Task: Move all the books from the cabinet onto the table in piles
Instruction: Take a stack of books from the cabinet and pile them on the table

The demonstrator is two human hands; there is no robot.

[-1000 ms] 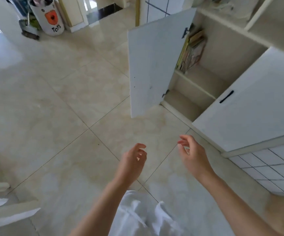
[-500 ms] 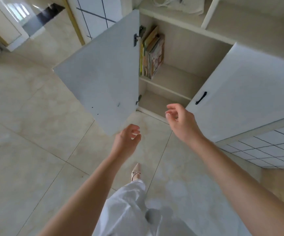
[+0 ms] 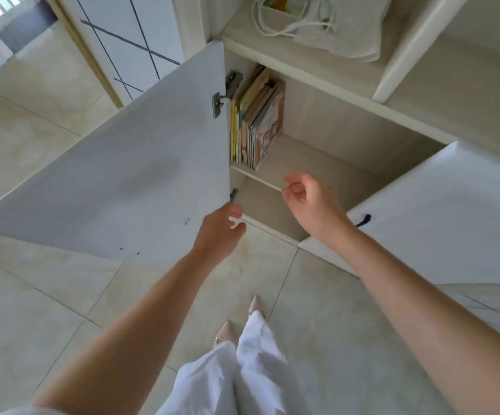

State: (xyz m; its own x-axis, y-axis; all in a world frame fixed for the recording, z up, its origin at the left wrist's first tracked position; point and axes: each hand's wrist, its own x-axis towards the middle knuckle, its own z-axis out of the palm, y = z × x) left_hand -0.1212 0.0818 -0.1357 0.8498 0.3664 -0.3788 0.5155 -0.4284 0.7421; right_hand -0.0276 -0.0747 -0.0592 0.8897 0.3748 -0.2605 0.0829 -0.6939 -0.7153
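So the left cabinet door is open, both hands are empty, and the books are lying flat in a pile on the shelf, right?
Not quite. The head view shows the books standing upright in a row on the shelf, pressed against the cabinet's left wall, not lying flat. The rest holds: the left cabinet door is open, and the left hand and right hand hold nothing.

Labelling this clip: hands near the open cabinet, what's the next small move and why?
Probably reach the right hand up to the books standing at the shelf's left end. Both hands are empty, the left hand is lower by the open door, and nothing blocks the way.
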